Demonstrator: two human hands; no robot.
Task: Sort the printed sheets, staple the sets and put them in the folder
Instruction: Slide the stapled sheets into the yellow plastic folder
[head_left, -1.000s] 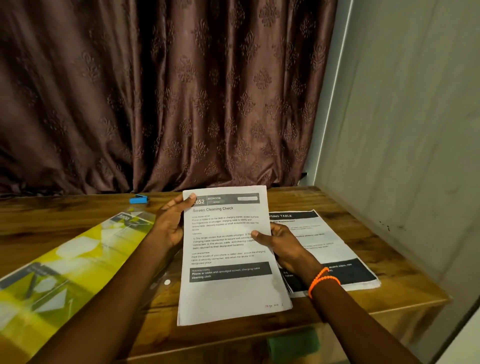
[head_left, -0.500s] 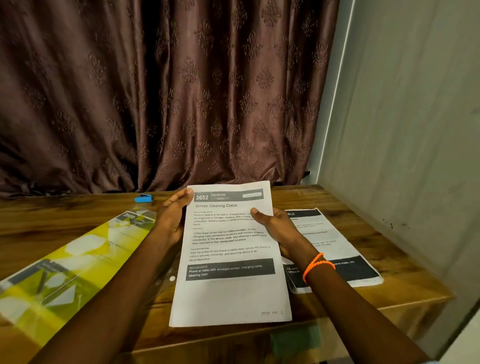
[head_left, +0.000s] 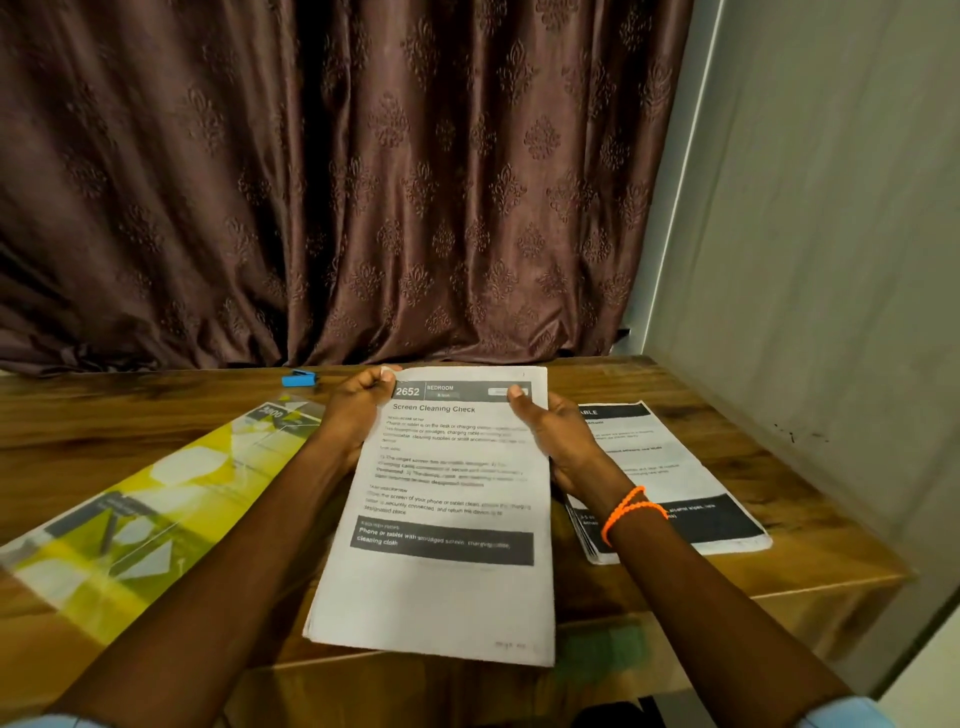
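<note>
Left hand (head_left: 358, 410) and right hand (head_left: 553, 441) gripping top corners of printed set (head_left: 441, 519), yellow folder (head_left: 140, 499) lying left of it, second stack (head_left: 670, 478) right.

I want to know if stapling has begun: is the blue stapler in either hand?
No. The stapler lies on the table beyond the left hand; both hands hold the sheets.

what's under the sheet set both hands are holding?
Under the sheet set, held by the left hand and right hand: wooden table and its front edge. Anything else beneath is covered.
</note>
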